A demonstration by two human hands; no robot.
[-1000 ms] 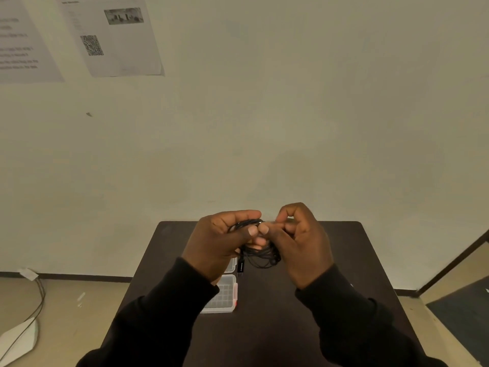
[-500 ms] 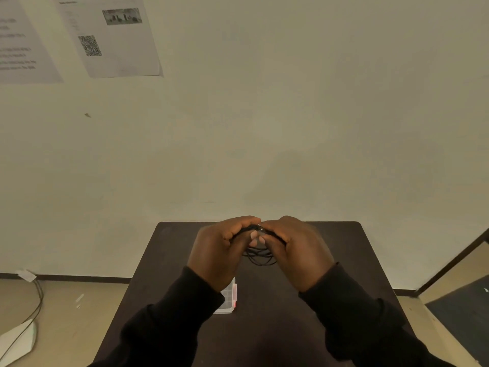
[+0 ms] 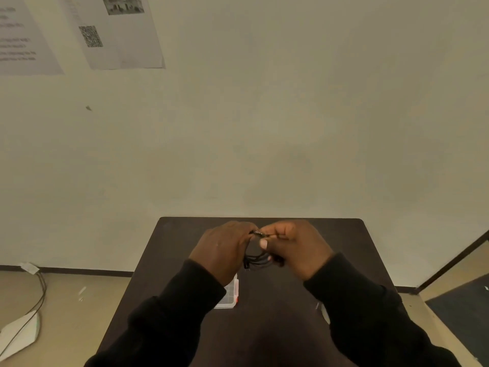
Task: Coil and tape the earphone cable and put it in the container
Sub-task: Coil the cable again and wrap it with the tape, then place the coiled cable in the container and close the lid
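Both hands meet above the middle of a dark table [image 3: 344, 242], and between them is the black earphone cable [image 3: 258, 262], gathered into several loops. The left hand [image 3: 222, 250] has its fingers curled down over the left side of the bundle, knuckles toward the camera; its fingertips are hidden, but the strands run straight into its grip. The right hand [image 3: 296, 247] is closed on the other side, with the thumb laid across the loops and the forefinger pinching the top of the coil against the left hand's fingers. At that top pinch a small pale glint shows; what it is cannot be told. The lower strands sag in a shallow arc between the two palms, clear of the tabletop. Dark sleeves cover both forearms up to the wrists. Under the left wrist, on the table, lies a clear plastic container [image 3: 230, 295] with a red clasp on its right edge, mostly hidden by the sleeve. Beyond the table rises a plain wall with two printed sheets [image 3: 116, 33] pinned at upper left.
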